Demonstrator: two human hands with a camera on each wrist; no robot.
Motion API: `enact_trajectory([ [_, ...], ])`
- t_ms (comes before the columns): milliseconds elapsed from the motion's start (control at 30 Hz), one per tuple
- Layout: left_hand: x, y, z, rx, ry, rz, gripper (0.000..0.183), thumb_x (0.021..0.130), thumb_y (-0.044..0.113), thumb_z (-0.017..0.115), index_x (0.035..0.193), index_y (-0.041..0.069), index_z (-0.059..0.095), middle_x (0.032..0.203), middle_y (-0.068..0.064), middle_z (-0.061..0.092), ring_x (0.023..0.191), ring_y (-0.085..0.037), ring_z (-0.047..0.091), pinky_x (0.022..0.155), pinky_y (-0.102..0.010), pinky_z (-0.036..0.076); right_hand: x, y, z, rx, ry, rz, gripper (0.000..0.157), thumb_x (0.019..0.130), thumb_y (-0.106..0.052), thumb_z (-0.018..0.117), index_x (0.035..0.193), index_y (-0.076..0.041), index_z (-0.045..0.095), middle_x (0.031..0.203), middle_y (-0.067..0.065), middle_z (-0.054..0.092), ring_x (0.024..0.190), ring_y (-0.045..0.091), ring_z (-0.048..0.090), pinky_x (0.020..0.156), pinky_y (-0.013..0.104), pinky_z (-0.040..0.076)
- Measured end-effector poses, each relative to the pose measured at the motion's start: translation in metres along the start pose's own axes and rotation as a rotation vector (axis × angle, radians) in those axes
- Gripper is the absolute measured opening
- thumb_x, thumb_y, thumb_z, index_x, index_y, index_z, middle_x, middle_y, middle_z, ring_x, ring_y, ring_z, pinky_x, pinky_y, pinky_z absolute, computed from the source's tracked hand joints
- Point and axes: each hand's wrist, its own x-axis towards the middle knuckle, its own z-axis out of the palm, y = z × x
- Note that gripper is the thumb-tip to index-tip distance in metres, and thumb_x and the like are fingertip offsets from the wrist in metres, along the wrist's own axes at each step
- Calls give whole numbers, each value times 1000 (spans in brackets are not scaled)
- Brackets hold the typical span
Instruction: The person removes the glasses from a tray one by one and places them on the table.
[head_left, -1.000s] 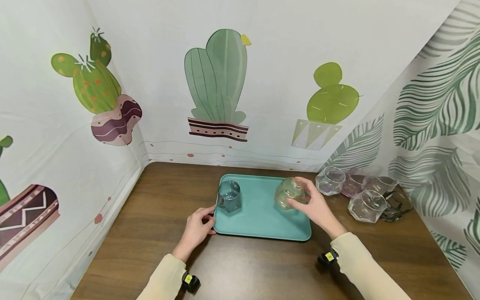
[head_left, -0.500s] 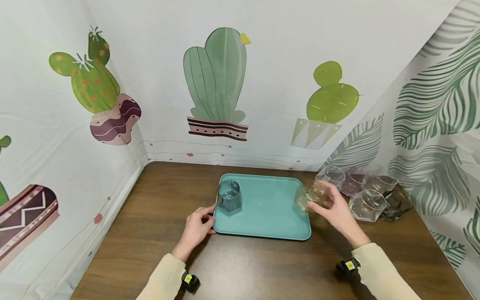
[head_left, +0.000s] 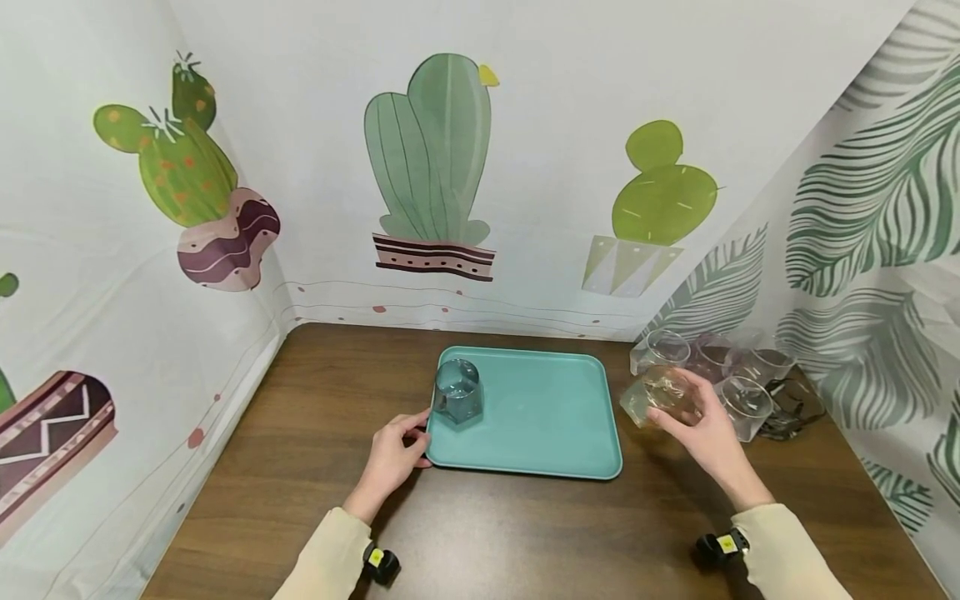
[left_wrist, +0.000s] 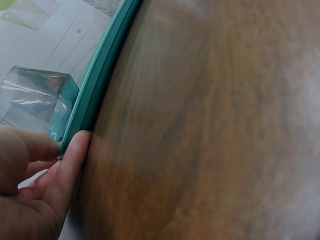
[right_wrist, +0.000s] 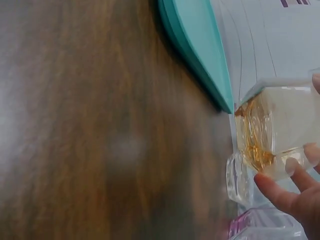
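My left hand (head_left: 396, 450) pinches the left rim of a turquoise tray (head_left: 540, 417), as the left wrist view shows with the fingers (left_wrist: 70, 165) at its edge. A blue-grey faceted drinking glass (head_left: 459, 393) stands upright on the tray's left part, near that hand. Right of the tray, my right hand (head_left: 708, 429) grips an amber-tinted drinking glass (head_left: 651, 396) between thumb and fingers. That amber glass is tilted and held up, its thick base toward the tray in the right wrist view. Part of it is hidden by the fingers.
Several other glasses stand at the table's back right: a clear one (head_left: 666, 346), a purple-tinted one (head_left: 708, 354), another clear one (head_left: 746, 400) partly behind my right hand, and a dark one (head_left: 791, 408). Cloth with printed cacti (head_left: 435, 167) hangs behind the wooden table (head_left: 525, 533).
My right hand has carried the amber glass from above the tray's right part rightward, past its edge toward the other glasses. The left hand, tray and blue-grey glass have stayed in place.
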Motion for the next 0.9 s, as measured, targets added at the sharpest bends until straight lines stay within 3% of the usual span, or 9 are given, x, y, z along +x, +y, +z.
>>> enact_trajectory([
  [100,0,0,0,2,4,-4,41,93,-10,65,134,-6,67,112,-19,65,93,-27,68,57,-27,64,-2,3,-3,-28,19,37,78,93,-15,81,156,-3,37,154,25,46,140,41,44,86,-1,40],
  [167,0,1,0,2,3,-4,41,93,-10,65,134,-6,67,112,-19,65,94,-27,68,57,-27,64,-4,4,-4,-43,38,60,78,93,-17,81,155,-1,36,153,26,45,139,47,43,85,-2,39],
  [567,0,2,0,6,-8,-8,41,94,-9,65,134,-6,66,114,-20,65,95,-28,68,57,-26,64,-12,9,5,-92,188,166,82,90,-19,83,153,5,36,149,32,46,136,48,47,78,-7,37],
  [900,0,1,0,-3,-8,-3,41,93,-10,64,134,-7,66,114,-20,65,95,-28,67,58,-27,65,-12,12,8,-136,214,191,81,91,-22,82,153,3,37,147,29,48,134,45,49,76,-7,34],
])
